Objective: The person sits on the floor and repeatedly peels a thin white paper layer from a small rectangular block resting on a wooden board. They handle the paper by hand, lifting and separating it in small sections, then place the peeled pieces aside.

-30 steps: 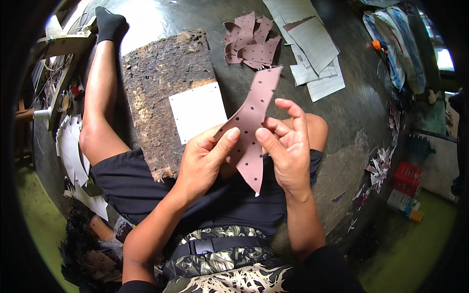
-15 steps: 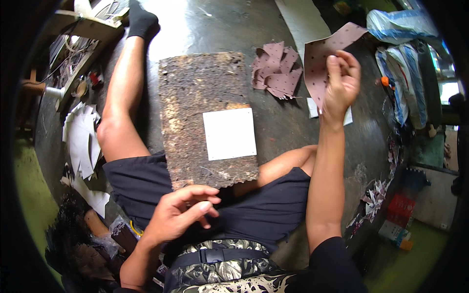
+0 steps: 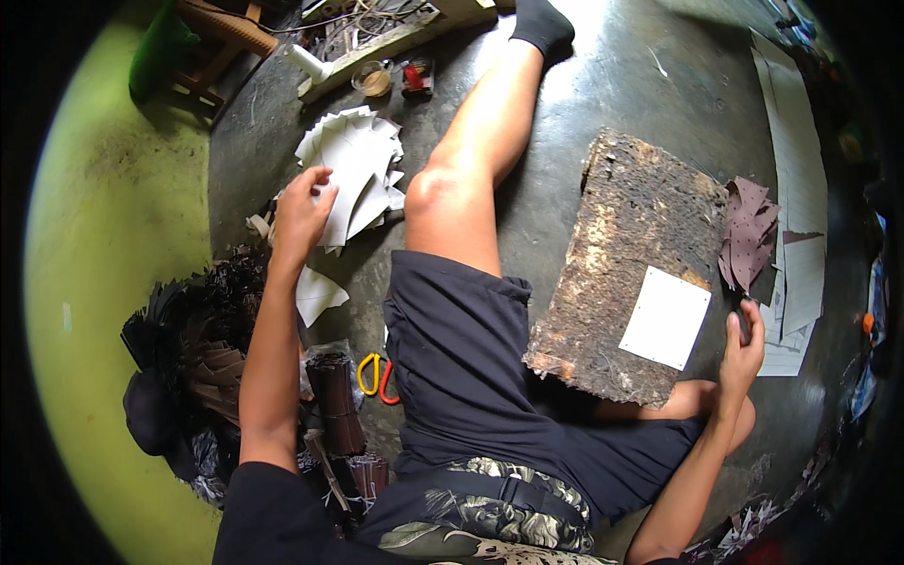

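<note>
My left hand (image 3: 306, 212) is at the left edge of a fanned pile of white cut pieces (image 3: 353, 179). Its fingers are loosely curled, thumb apart, with nothing visible in them. On the right, my right hand (image 3: 742, 353) is beside a rough, speckled brown board (image 3: 631, 226). A dark gap shows between its thumb and bent fingers; I see no piece held there. The board lies between my legs and bears a white square sheet (image 3: 667, 316). Just beyond the right hand lies a stack of dotted mauve pieces (image 3: 749, 231).
Long pale sheets (image 3: 789, 160) lie at the far right, a mauve piece on one. By my left thigh are scissors with yellow and red handles (image 3: 379, 377) and bundled brown strips (image 3: 339, 405). A wooden frame (image 3: 405, 42) and a glass cup (image 3: 374, 80) stand at the back left.
The view has swung left. My left hand has gone from the board's near edge to the white pile. My right hand has left the large mauve piece and come nearer the board.
</note>
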Demonstrator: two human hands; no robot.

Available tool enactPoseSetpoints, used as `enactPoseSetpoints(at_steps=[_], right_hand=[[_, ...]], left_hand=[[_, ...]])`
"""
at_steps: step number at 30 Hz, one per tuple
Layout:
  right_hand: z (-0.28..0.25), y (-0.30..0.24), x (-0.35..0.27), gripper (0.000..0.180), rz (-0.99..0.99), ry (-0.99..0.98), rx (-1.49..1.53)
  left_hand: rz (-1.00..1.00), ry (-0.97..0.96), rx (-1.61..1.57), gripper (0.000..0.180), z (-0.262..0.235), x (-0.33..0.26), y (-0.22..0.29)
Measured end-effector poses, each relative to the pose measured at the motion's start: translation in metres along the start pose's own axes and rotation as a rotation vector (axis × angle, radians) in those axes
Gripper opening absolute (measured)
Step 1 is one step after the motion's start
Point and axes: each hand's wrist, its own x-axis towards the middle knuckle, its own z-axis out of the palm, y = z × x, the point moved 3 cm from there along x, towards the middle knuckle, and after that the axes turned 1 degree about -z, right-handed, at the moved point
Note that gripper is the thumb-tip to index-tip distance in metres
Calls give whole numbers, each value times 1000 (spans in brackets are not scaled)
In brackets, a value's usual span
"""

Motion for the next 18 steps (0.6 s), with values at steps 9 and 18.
enactPoseSetpoints(at_steps=[9, 18], right_hand=[[8, -32, -76, 27, 96, 7, 128], [10, -64, -87, 25, 137, 17, 252]], left_hand=[[91, 196, 371, 55, 42, 19, 24], [-3, 58, -11, 30, 20, 12, 25]])
